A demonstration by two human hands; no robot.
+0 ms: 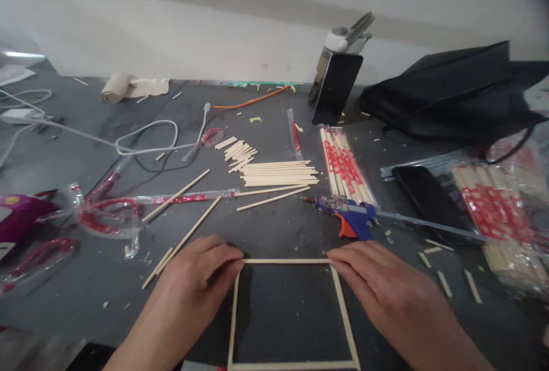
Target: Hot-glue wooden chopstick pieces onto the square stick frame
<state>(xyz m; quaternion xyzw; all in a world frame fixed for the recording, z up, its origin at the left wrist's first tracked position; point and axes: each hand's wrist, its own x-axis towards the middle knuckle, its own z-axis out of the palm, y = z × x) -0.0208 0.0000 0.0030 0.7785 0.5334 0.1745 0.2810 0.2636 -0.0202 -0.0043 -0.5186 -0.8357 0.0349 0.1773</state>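
A four-sided frame of pale wooden sticks (286,261) lies flat on the dark table before me. My left hand (198,271) pinches its far left corner between thumb and fingers. At the far right corner, my right hand (380,279) has its fingers closed on the same far stick. Both hands cover the corner joints, so how the sticks meet there is hidden. Just beyond my right hand lies a blue glue gun (358,219) with an orange trigger and a clear glue stick in its back. Long loose sticks (278,172) and a pile of short ones (240,152) lie farther off.
Packs of chopsticks in red-printed wrappers (345,165) lie to the right, near a phone (429,202) and a black bag (450,99). Another phone (338,88) leans on a bottle (338,39). Torn wrappers (107,214) and a white cable (146,125) are at left.
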